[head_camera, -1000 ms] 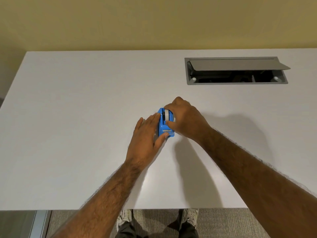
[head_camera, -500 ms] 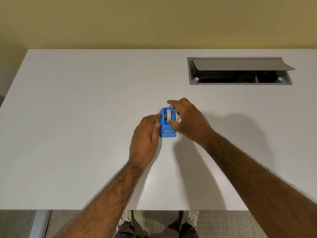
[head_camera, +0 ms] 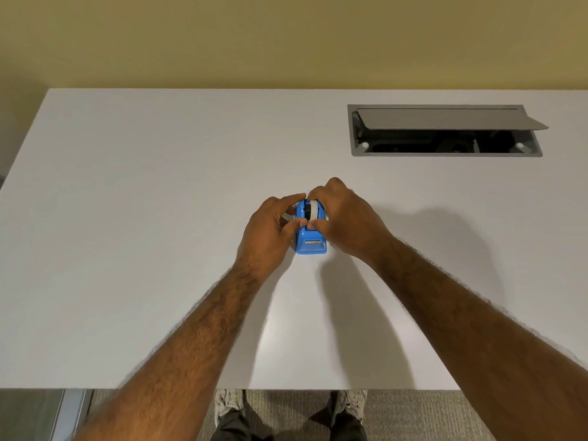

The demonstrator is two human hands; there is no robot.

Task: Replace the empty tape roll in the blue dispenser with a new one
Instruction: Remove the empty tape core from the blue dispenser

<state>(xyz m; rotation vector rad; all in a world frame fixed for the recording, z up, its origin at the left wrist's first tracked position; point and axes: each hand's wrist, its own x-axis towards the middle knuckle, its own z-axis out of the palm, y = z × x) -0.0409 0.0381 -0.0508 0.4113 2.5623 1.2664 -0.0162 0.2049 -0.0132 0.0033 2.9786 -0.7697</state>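
dispenser: the little blue dispenser (head_camera: pixel 311 244) sits flat on the white table (head_camera: pixel 127 218), pretty much dead centre, cutter end pointing at the near edge

tape roll: a pale tape roll (head_camera: pixel 314 209) sits up in the far half of the dispenser, with a black bit just to its left. Can't tell if it's fully seated

left hand: the left hand (head_camera: pixel 269 229) is curled round the dispenser's left side. Its index finger (head_camera: pixel 294 198) reaches over the far top corner and its thumb (head_camera: pixel 297 223) presses in beside the roll

right hand: the right hand (head_camera: pixel 345 218) comes in from the right, fingers bunched together and curled over the far end of the roll, with its thumb tip (head_camera: pixel 316 225) on the roll's near side, so it's basically pinching the roll. The two thumbs almost touch

far right: an open cable hatch (head_camera: pixel 445 153) is sunk into the tabletop, its grey lid (head_camera: pixel 445 119) tipped up, well apart from the hands

under the near edge: a pair of pale shoes (head_camera: pixel 227 404) on the carpet
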